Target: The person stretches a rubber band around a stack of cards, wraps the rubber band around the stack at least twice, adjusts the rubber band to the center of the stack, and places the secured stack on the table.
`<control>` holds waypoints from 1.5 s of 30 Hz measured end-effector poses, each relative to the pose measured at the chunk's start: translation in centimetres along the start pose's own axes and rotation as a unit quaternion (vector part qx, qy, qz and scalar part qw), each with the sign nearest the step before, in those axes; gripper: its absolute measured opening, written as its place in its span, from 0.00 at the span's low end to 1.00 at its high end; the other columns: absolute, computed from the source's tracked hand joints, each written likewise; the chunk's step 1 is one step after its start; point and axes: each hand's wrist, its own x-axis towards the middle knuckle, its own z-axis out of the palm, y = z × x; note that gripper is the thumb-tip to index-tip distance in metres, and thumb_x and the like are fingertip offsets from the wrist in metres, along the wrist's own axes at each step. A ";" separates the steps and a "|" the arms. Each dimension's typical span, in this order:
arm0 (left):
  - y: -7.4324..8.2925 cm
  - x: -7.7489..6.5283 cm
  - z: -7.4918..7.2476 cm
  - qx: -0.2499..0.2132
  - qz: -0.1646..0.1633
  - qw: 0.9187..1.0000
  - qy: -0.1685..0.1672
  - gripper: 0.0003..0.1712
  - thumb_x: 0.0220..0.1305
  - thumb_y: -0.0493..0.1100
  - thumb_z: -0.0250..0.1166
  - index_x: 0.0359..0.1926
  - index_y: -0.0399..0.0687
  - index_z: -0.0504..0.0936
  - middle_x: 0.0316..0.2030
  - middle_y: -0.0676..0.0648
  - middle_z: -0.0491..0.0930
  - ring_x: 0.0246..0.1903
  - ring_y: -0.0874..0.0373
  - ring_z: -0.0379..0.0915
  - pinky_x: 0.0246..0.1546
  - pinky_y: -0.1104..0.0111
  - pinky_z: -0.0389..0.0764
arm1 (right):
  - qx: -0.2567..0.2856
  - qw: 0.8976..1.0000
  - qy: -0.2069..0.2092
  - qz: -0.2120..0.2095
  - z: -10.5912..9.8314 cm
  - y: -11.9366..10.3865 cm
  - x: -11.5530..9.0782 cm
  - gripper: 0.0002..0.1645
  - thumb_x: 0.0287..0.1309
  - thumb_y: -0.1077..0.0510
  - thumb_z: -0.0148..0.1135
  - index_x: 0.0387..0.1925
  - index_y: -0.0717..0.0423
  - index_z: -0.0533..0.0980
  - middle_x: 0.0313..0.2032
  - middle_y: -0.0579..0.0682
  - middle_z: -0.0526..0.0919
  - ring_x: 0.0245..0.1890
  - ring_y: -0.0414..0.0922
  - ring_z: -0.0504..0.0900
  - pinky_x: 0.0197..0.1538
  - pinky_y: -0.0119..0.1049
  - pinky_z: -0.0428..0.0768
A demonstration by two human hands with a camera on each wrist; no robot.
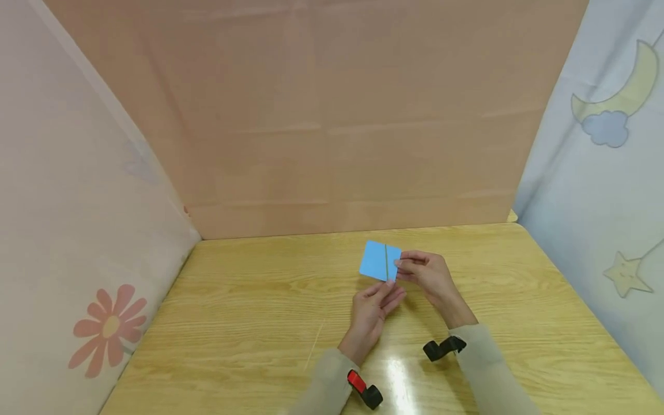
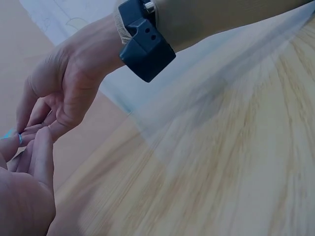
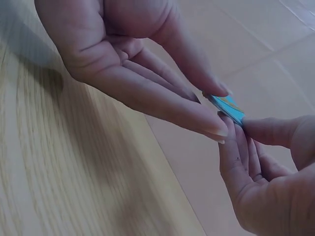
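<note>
A thin, square blue card or pad (image 1: pixel 373 260) is held up over the table, tilted. A narrow yellowish band (image 1: pixel 386 262) runs across it, off centre toward the right. My left hand (image 1: pixel 368 314) pinches its lower edge beside the band's end, thumb on top. At the right edge, my right hand (image 1: pixel 429 278) pinches it between thumb and fingers. Seen edge-on in the right wrist view, the blue piece (image 3: pixel 230 109) shows a little thickness. Only a sliver of blue (image 2: pixel 10 133) appears in the left wrist view, the rest hidden by fingers or out of frame.
Below the hands lies a wood-grain table (image 1: pixel 249 311). A brown sheet (image 1: pixel 321 127) rises along its back edge. Pale printed cloths hang at the left (image 1: pixel 93 190) and the right (image 1: pixel 596 196). Each sleeve carries a strapped-on wrist device, one red and black (image 1: pixel 365 389), one black (image 1: pixel 444 348).
</note>
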 end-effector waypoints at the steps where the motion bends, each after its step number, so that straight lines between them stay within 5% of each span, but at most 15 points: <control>1: -0.1 0.0 0.1 0.001 -0.003 1.000 -0.001 0.13 0.70 0.35 0.70 0.51 0.30 0.87 0.45 0.36 0.90 0.45 0.50 0.91 0.56 0.55 0.89 | 0.001 1.000 0.000 0.001 0.0 0.0 0.0 0.29 0.70 0.63 0.67 0.66 0.76 0.71 0.38 0.43 0.87 0.38 0.38 0.90 0.49 0.32 0.90; 12: 0.3 -0.2 0.2 0.021 0.002 1.000 -0.014 0.16 0.73 0.37 0.67 0.55 0.29 0.85 0.51 0.29 0.86 0.46 0.50 0.91 0.56 0.56 0.89 | -0.013 1.000 -0.006 -0.006 -0.1 -0.4 -0.2 0.24 0.70 0.65 0.66 0.61 0.75 0.71 0.37 0.45 0.86 0.37 0.39 0.89 0.47 0.32 0.91; 20: 1.3 0.1 -0.4 0.051 0.027 0.998 0.015 0.13 0.75 0.38 0.65 0.52 0.30 0.87 0.36 0.42 0.89 0.46 0.47 0.91 0.54 0.58 0.89 | -0.013 0.999 -0.015 -0.029 0.0 -0.3 -0.1 0.19 0.69 0.68 0.66 0.55 0.76 0.73 0.34 0.47 0.84 0.33 0.40 0.89 0.45 0.34 0.91; 30: 1.4 0.2 -0.6 0.074 0.035 0.996 0.025 0.14 0.74 0.39 0.67 0.51 0.32 0.87 0.38 0.41 0.88 0.45 0.48 0.91 0.53 0.58 0.90 | -0.013 1.000 -0.019 -0.015 -0.5 0.0 0.0 0.18 0.69 0.69 0.65 0.55 0.76 0.72 0.33 0.46 0.85 0.33 0.39 0.89 0.44 0.34 0.91; 45: 0.0 -0.3 -0.3 0.049 0.003 0.999 -0.002 0.15 0.72 0.36 0.68 0.53 0.28 0.86 0.43 0.36 0.90 0.43 0.50 0.91 0.54 0.59 0.90 | -0.023 1.000 -0.010 -0.002 -1.0 0.2 -0.6 0.26 0.71 0.66 0.64 0.63 0.78 0.69 0.37 0.46 0.84 0.36 0.39 0.88 0.47 0.33 0.91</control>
